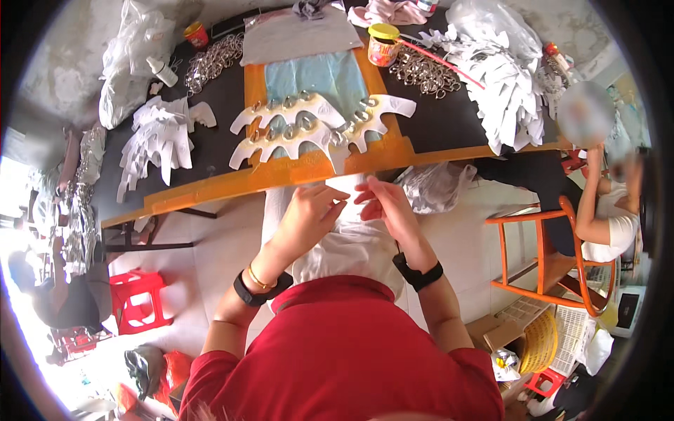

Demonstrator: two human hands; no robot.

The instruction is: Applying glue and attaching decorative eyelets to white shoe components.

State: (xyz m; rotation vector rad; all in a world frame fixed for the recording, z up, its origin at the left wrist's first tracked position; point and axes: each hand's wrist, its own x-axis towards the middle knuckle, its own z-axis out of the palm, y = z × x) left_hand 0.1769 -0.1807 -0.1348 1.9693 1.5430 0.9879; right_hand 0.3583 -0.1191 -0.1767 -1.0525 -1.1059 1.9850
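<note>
Both hands are raised over my lap, just in front of the table's near edge. My left hand (311,219) has its fingers bent, with thumb and forefinger tips close together; anything between them is too small to make out. Facing it, a small gap away, my right hand (390,208) has loosely bent fingers standing apart, with nothing visible in them. Beyond the hands, curved white card pieces (281,146) with scalloped edges lie on the orange-edged board, bearing several shiny metal rings (307,122). One piece overhangs the near edge between my hands.
White cut pieces are heaped at left (156,137) and right (502,88). Metal rings (214,63) lie in piles on the dark table (223,147). A yellow-lidded tub (383,46) with a red stick stands behind. Another person (609,210) sits at right by an orange chair (540,263).
</note>
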